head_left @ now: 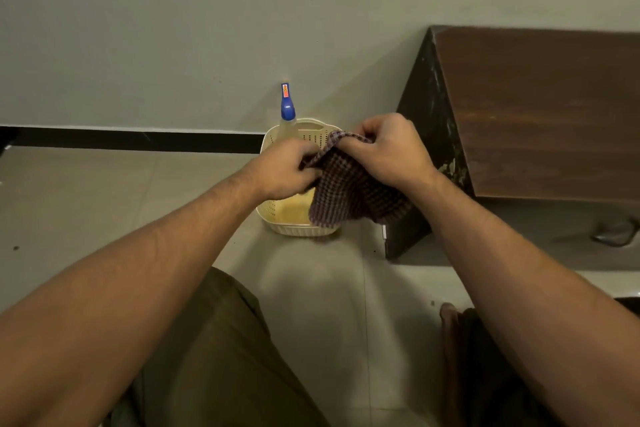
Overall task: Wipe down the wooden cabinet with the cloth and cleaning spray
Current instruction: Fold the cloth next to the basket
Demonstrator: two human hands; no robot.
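A dark checked cloth (353,191) hangs between both hands above a cream plastic basket (277,215) on the floor. My left hand (284,170) grips the cloth's left top edge. My right hand (391,149) pinches its right top edge. A spray bottle (288,111) with a blue nozzle stands upright in the basket's far side, its lower body partly hidden behind my left hand. The dark wooden cabinet (540,114) stands to the right, its top surface and scuffed left side in view.
A pale wall with a black skirting strip (131,139) runs behind the basket. Grey floor tiles (104,201) spread to the left. My olive-trousered knees fill the lower frame. A sandal (616,234) lies under the cabinet's front edge at the right.
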